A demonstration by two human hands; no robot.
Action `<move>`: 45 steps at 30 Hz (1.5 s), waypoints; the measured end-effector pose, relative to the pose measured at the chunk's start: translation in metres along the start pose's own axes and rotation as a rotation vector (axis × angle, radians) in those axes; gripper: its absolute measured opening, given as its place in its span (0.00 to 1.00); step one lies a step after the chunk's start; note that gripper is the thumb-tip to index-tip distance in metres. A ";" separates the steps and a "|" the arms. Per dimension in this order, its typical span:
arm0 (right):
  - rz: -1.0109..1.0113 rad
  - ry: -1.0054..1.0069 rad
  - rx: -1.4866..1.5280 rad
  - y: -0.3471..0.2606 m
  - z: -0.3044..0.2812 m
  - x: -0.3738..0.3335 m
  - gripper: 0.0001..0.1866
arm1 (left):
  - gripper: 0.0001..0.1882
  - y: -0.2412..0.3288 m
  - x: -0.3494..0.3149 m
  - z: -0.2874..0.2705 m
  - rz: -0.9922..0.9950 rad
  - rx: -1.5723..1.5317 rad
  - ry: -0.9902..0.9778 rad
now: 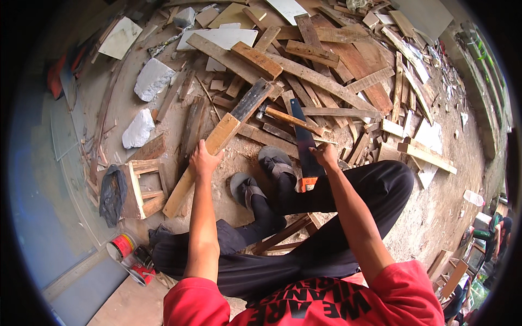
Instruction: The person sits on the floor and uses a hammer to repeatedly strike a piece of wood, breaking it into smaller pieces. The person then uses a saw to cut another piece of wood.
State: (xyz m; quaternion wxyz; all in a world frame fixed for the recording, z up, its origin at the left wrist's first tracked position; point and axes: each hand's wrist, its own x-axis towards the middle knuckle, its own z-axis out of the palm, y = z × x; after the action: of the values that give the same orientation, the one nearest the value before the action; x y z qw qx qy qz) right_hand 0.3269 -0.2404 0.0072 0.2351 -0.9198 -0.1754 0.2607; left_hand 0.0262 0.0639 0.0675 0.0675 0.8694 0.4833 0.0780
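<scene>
A long wooden plank [222, 134] slants across the space in front of me, its far end blackened. My left hand [205, 159] is closed round its middle. To the right a handsaw [305, 142], with a dark blade and an orange handle end, points away from me. Fingers of my right hand [325, 155] pinch the blade's edge not far from that handle. Beside the saw lies a hammer [293, 120] with a wooden handle, partly behind the blade. Saw and plank are apart.
Scrap boards [326, 81] pile up ahead and to the right. White broken chunks [154, 80] lie at left, above a wooden box frame [142, 187] with a black bag [112, 195]. Paint cans [120, 246] stand near my knee. Another person [497, 239] is at far right.
</scene>
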 end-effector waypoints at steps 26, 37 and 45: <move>-0.610 0.365 -0.353 -0.077 -0.091 0.052 0.23 | 0.36 0.002 0.002 0.002 0.016 0.002 0.029; -0.792 0.299 -0.685 -0.037 -0.053 0.055 0.22 | 0.36 0.005 0.003 0.001 0.025 -0.006 0.026; -0.781 0.065 -0.086 -0.052 -0.101 0.085 0.18 | 0.35 0.002 0.001 -0.003 0.011 -0.006 0.013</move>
State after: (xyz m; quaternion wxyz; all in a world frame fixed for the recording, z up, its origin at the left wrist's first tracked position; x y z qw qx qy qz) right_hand 0.4417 -0.1940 0.0767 0.2835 -0.8005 -0.5153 0.1149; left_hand 0.0283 0.0640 0.0706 0.0663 0.8714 0.4785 0.0855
